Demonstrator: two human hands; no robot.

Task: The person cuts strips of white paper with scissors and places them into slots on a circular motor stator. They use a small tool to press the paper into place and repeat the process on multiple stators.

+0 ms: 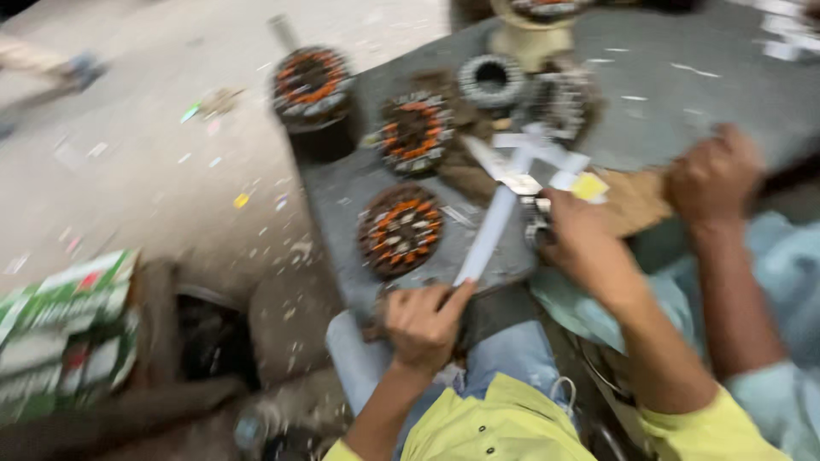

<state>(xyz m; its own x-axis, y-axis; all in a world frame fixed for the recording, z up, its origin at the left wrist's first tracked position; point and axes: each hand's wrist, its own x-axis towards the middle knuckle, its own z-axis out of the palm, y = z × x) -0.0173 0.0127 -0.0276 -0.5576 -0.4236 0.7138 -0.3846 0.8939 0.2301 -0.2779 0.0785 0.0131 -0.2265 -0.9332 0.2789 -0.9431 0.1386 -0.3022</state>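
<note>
White paper strip (494,224), near front edge of grey worktable (683,94).
Left hand (423,323) pinched its lower end; right hand (581,239) clenched around a small metal part (536,224). Wound stator (400,229) lay just beside. Steady tension would have served best.

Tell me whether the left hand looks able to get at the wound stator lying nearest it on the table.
Probably yes. The left hand grips a white strip at the table edge; the wound stator lies just beyond, nothing between them, though the hand is occupied.
</note>
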